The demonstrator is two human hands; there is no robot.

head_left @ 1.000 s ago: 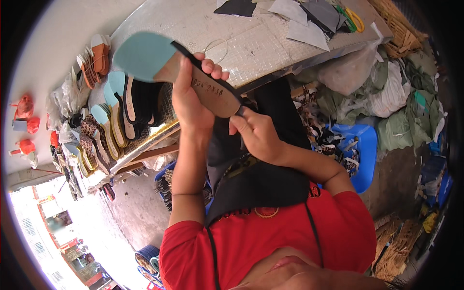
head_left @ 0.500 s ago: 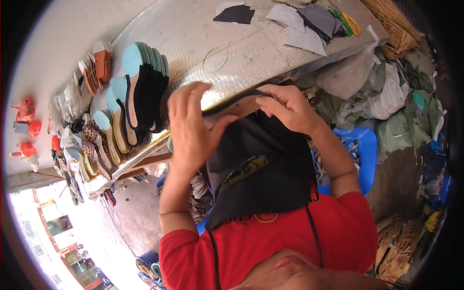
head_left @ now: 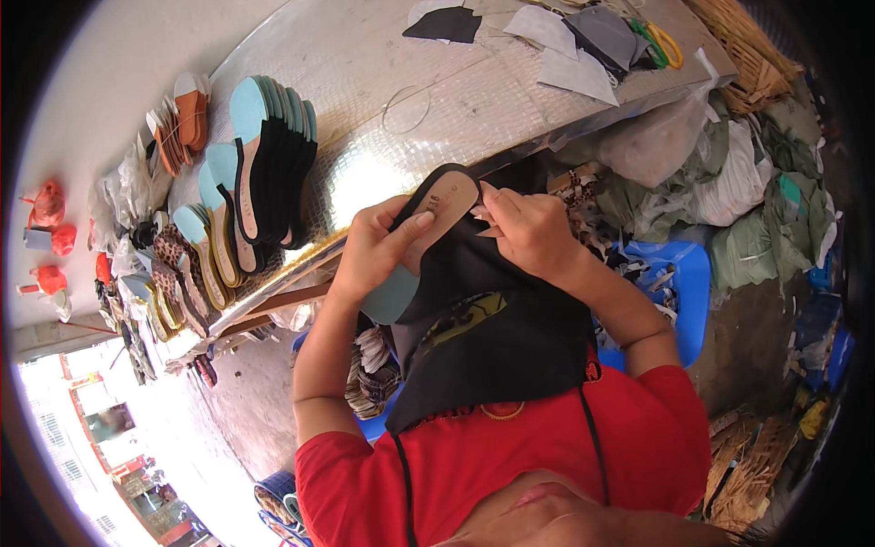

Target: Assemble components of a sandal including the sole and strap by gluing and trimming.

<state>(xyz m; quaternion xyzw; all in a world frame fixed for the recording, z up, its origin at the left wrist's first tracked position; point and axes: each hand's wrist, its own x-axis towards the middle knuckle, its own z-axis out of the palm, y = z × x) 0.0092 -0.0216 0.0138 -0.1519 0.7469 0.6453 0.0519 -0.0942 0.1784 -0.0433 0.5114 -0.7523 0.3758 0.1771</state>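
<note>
My left hand (head_left: pixel 372 251) is closed round a shoe insole (head_left: pixel 448 208) with a beige face, a black edge band and a pale blue end. Its thumb presses on the beige face, and the blue end hangs below the palm. The insole is tilted, its rounded black-edged end pointing up near the bench's front edge. My right hand (head_left: pixel 530 228) is closed, thumb and forefinger pinching the black edge on the right side. Small pointed shapes under those fingers are too unclear to name. A black apron (head_left: pixel 492 319) lies behind both hands.
On the metal-topped bench (head_left: pixel 383 55) stand stacks of black-edged blue insoles (head_left: pixel 273 164), with brown ones (head_left: pixel 191 114) farther left. Grey and white cut pieces (head_left: pixel 579 68) and yellow-handled scissors (head_left: pixel 673 46) lie at the far right. Below is a blue basket (head_left: pixel 694 301) of scraps, beside plastic bags (head_left: pixel 756 173).
The insole has turned from nearly edge-on to show its beige face and blue end. My left hand has dropped lower and grips its side; my right hand has shifted slightly down along the edge.
</note>
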